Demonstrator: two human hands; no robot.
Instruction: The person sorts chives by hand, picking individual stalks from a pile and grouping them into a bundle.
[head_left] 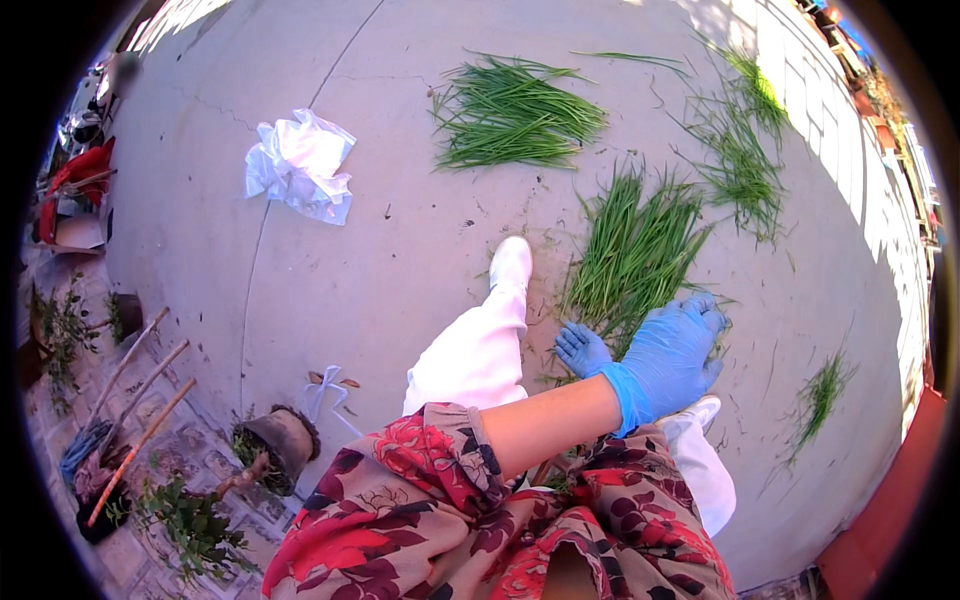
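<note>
Flowered clothing [400,510] is nearest to my view. Ahead, the grass pile [640,240] runs lengthwise away, leaning right; at its near end I see the left hand [668,350], crossed rightward past the right hand [582,350]. Whether either grasps, I cannot tell.

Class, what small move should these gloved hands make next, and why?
Probably gather the near end of the green bundle between the left hand and the right hand: both are at that end, its blades spread unevenly, and the farther pile looks neater.
</note>
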